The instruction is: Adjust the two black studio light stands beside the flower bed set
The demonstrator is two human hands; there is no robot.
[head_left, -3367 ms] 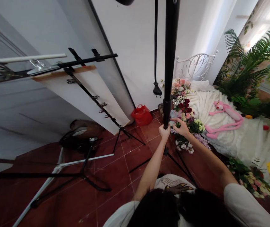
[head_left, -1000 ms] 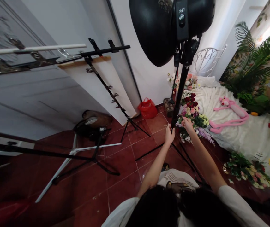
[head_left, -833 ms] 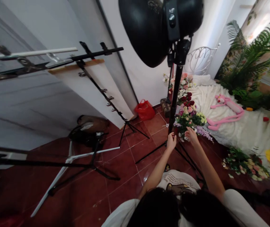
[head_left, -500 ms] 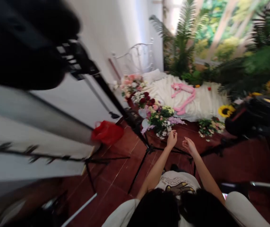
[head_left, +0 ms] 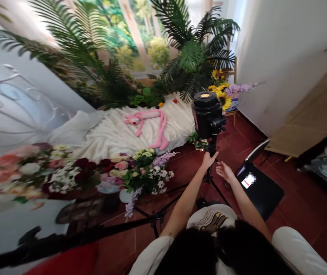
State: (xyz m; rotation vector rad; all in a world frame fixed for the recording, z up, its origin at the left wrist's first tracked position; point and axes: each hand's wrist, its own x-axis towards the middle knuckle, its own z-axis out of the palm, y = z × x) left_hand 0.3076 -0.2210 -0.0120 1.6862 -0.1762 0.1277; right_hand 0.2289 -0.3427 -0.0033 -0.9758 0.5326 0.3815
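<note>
My left hand (head_left: 209, 160) is raised in front of me with its thumb and fingers apart. It overlaps the upper pole of a light stand (head_left: 213, 143), and I cannot tell whether it touches the pole. Right beside it, my right hand (head_left: 224, 171) is open, palm turned inward, fingers loosely bent and holding nothing. On top of the stand, just above both hands, sits a black studio light (head_left: 208, 114). The stand's legs spread on the floor below my forearms.
A bed with a cream cloth (head_left: 114, 131) bears a pink plush toy (head_left: 161, 128). Flower bouquets (head_left: 140, 168) line its near side, palm plants (head_left: 193, 53) its far side. At right is a black chair (head_left: 262, 191) with a phone (head_left: 247, 182). Another stand's black pole (head_left: 94, 233) crosses lower left.
My view has swung right, bringing the studio light close to my hands and the chair into sight. Both hands keep much the same pose before my body.
</note>
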